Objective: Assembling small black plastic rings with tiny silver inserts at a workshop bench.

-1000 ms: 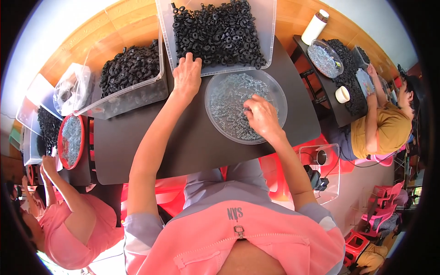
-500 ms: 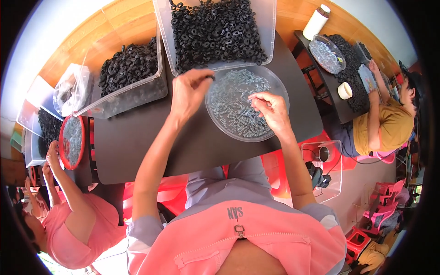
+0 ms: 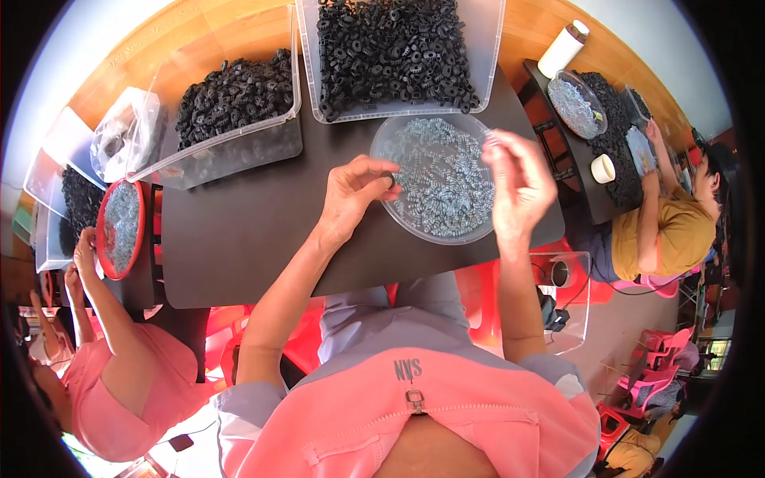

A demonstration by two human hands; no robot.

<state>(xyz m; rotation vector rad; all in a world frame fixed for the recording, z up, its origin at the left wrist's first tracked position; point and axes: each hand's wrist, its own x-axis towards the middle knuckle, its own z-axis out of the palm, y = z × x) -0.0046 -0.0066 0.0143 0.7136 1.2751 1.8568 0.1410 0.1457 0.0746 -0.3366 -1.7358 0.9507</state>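
Note:
Between the thumb and forefinger of my left hand (image 3: 351, 191) is a small round black plastic part (image 3: 389, 180). This hand is closed on it at the left rim of a clear round tray (image 3: 386, 137). Many tiny metal springs (image 3: 446, 171) lie scattered in the tray. Over the tray's right edge, my right hand (image 3: 518, 179) is raised with thumb and forefinger pinched. A tiny pale bit shows at those fingertips, too small to name. Just beyond the tray stands a clear tub (image 3: 488, 72) heaped with black plastic parts (image 3: 390, 56).
Another clear bin (image 3: 239, 151) of black parts sits at the left of the dark table (image 3: 239, 247). A co-worker in pink (image 3: 131, 382) works at a red-rimmed tray (image 3: 102, 239) on the left. At right, a person in mustard (image 3: 665, 215) works near a white bottle (image 3: 563, 49).
My left hand has come from beside the tub down to the tray's left rim, with the black part in it. The right hand has lifted up and right from over the springs.

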